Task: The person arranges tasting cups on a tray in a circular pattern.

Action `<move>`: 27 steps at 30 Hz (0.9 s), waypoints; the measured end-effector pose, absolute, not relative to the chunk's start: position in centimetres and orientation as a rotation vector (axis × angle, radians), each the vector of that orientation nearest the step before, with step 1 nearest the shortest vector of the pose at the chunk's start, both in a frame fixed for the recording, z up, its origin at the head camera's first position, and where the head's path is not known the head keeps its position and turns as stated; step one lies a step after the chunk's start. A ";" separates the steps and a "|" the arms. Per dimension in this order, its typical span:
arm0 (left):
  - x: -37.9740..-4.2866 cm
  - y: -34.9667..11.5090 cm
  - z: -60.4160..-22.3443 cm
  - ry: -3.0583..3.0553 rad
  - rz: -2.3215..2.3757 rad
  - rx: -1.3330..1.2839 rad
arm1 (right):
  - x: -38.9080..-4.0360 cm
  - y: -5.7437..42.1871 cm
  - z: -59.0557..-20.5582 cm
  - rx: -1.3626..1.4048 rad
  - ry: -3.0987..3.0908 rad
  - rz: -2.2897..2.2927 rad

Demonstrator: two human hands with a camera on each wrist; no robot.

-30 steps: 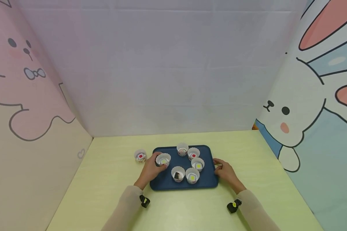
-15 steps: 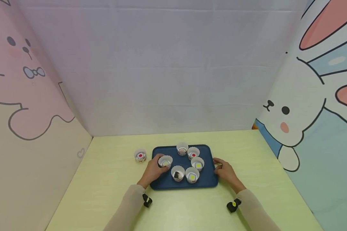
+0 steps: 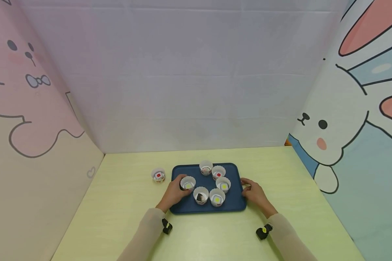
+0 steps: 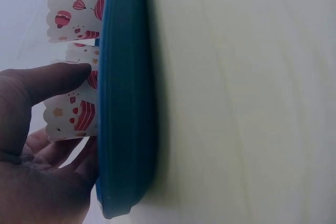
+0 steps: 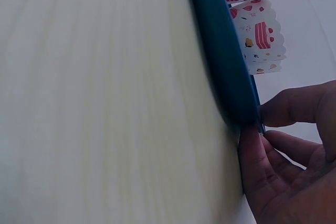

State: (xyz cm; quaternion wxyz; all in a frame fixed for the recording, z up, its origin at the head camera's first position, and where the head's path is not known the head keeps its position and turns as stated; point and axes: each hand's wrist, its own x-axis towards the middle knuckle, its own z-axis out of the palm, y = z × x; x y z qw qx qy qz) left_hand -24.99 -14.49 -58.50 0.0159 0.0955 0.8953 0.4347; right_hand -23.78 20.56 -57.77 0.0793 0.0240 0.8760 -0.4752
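Note:
My left hand [image 3: 174, 194] grips a white scalloped paper cup [image 3: 187, 183] at the left side of the blue tray [image 3: 233, 206]. In the left wrist view the thumb lies across the wall of this printed cup [image 4: 79, 116], with fingers behind it; its base is hidden by the tray rim. A square piece with a yellow spot shows inside. At the tray's right edge my right hand [image 3: 255, 194] pinches the rim, thumb above and a finger below in the right wrist view. Close to the held cup stands a cup with a dark piece [image 3: 200, 196].
Several more cups stand on the tray, among them a near cup [image 3: 217, 198] and a far cup [image 3: 206, 168]. Another cup [image 3: 158, 175] with a red-spotted piece stands on the pale table [image 3: 124, 210] left of the tray. A white wall [image 3: 196, 90] rises behind.
The left hand has shifted the gripped cup slightly right and nearer, from by the tray's left rim further onto the tray. The right hand has kept its place at the rim.

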 end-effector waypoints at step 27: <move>-24.1 -14.1 -57.9 2.743 1.342 0.400 | -23.8 20.5 -57.9 0.096 2.632 -1.395</move>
